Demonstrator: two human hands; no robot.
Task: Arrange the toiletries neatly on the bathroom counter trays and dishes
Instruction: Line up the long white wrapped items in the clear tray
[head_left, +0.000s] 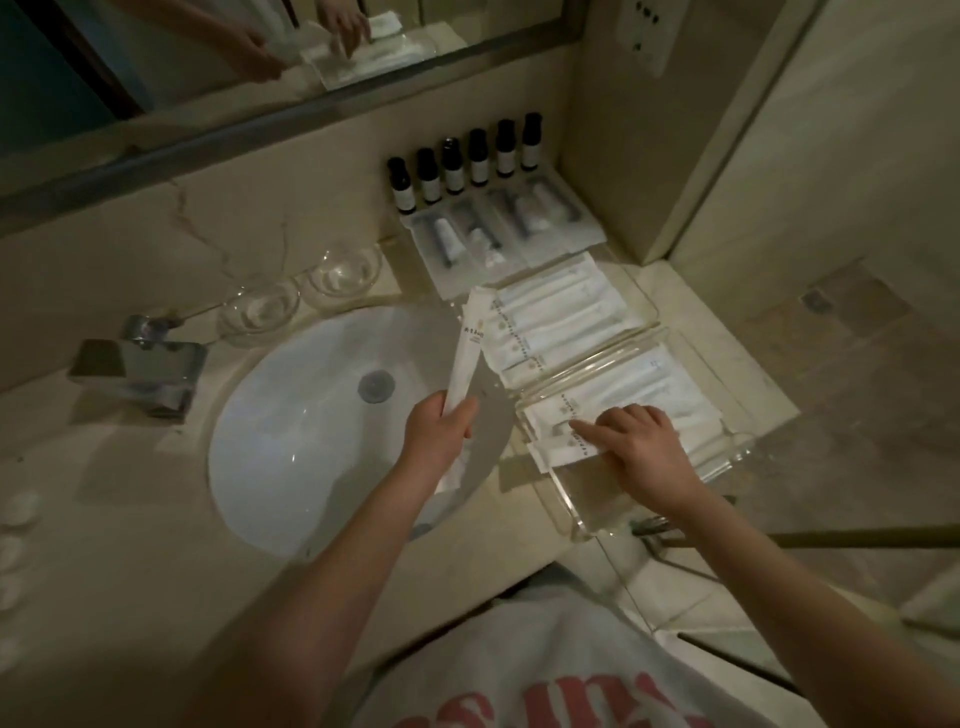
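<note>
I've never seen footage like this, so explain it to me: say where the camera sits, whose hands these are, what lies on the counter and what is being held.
There is no machine here. A person wears one camera on the head, looking down, so the two arms are their own. Below is a bathroom counter around a white sink, with a tap to its left and a mirror above. At the back stand six dark bottles, with sealed kits in front of them. Two glass dishes sit behind the sink. The farther tray and the nearer tray, both clear, hold white packets. The left hand grips one long white packet above the sink's edge. The right hand rests its fingers on the packets in the nearer tray; whether it grips one is unclear.
</note>
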